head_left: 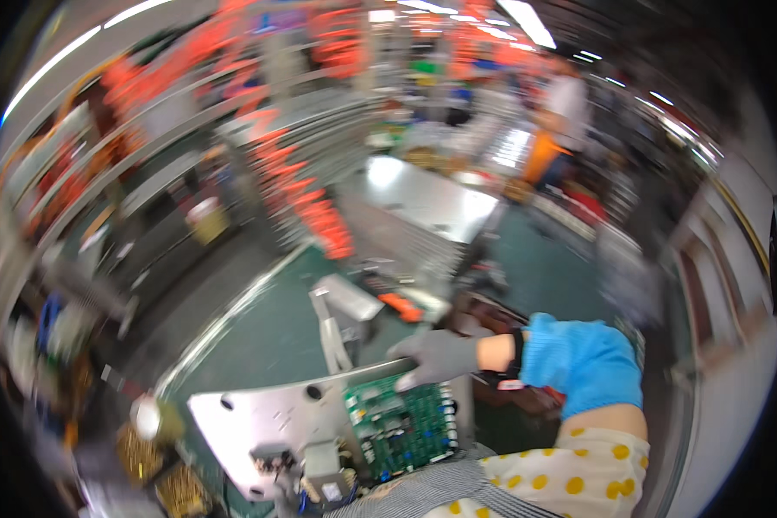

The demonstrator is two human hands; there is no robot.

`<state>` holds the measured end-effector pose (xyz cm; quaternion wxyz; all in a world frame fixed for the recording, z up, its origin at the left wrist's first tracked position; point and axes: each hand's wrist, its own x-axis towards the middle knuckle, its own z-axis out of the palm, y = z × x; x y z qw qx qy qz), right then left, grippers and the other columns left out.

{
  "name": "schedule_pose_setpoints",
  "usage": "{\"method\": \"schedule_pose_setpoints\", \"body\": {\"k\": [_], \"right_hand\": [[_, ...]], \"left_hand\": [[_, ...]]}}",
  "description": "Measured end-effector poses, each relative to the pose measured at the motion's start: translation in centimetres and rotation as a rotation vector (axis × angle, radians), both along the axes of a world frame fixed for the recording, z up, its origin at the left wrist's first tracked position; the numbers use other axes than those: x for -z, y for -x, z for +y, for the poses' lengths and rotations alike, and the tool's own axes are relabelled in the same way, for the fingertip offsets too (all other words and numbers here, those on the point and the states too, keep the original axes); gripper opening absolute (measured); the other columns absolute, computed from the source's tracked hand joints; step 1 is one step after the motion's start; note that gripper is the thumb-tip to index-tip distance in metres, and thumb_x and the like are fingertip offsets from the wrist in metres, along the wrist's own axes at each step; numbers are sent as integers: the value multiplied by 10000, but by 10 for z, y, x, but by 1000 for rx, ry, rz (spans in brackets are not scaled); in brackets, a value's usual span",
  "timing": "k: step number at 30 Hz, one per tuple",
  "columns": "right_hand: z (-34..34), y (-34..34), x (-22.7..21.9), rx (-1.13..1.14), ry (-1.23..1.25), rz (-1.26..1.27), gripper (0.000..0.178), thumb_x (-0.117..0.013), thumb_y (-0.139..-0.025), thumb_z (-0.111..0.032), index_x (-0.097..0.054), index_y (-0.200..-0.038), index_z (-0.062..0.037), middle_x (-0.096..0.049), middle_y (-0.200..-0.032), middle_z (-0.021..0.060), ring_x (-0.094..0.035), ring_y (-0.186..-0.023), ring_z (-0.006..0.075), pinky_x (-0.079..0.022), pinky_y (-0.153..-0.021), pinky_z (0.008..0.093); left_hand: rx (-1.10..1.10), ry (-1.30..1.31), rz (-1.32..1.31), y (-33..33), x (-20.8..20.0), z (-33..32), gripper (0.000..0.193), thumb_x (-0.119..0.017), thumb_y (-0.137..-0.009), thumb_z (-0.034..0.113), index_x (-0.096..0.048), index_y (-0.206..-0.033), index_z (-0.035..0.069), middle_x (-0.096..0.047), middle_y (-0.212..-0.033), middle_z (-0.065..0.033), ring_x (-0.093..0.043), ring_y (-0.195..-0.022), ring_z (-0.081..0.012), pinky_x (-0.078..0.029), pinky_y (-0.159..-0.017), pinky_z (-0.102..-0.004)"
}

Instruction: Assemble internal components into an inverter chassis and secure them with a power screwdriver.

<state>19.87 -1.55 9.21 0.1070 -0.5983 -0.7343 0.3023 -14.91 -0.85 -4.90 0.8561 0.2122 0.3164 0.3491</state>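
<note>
A silver metal panel with round holes is tilted up close to my body. Fixed to it are a green circuit board full of small parts and a boxy transformer with wires. My right hand, in a grey glove, is closed over the panel's far edge, its thumb reaching down by the top of the board. A dark wristband and a blue sleeve cover parts of that arm. My left hand is out of the picture.
On the green table, beyond the panel, are a grey metal bracket and an orange-handled tool. Farther back stand a stack of metal sheets and orange-edged racks. Cups and bins line the left. A person stands far off.
</note>
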Motion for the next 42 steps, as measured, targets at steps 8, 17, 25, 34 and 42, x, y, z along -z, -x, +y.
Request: {"method": "schedule_pose_setpoints", "body": {"k": [8, 17, 25, 34, 42], "right_hand": [[-126, 47, 9, 519, -37, 40, 560, -739, -771, -422, -630, -1184, -59, -677, -1070, 182, -644, -1034, 342, -488, -892, 431], [-405, 94, 25, 1125, -51, -107, 536, -725, -790, -400, -616, -1197, -69, -674, -1064, 177, -645, -1010, 350, -488, -875, 462], [-594, 257, 25, 1740, -235, -119, 532, -683, -801, -418, -618, -1186, -56, -656, -1081, 178, -634, -1031, 353, -487, -891, 471], [-639, 328, 9, 2006, 17, -189, 663, -629, -858, -527, -546, -1292, -33, -622, -1144, 213, -612, -1080, 378, -481, -925, 484], [-627, 287, 12, 1996, 159, -82, 685, -637, -849, -557, -546, -1296, -45, -625, -1148, 215, -615, -1075, 382, -482, -925, 493]], "left_hand": [[670, -28, 6, -77, -21, 5, 610, -373, -1001, 503, -434, -1409, 54, -483, -1423, -153, -475, -1295, -320, -378, -1082, -501], [1244, -61, 5, -145, -36, -162, 598, -360, -1011, 499, -449, -1397, 51, -502, -1405, -152, -489, -1281, -314, -373, -1087, -493], [1635, -11, -25, -126, -46, -252, 590, -348, -1020, 495, -462, -1386, 48, -518, -1390, -152, -502, -1269, -309, -368, -1091, -486], [1720, 204, -8, -152, 5, -273, 683, -391, -985, 577, -414, -1427, 56, -507, -1402, -178, -512, -1263, -318, -375, -1100, -481], [1753, 373, 158, -180, 29, -254, 708, -397, -969, 598, -411, -1432, 63, -520, -1394, -162, -517, -1258, -299, -366, -1111, -465]]}}
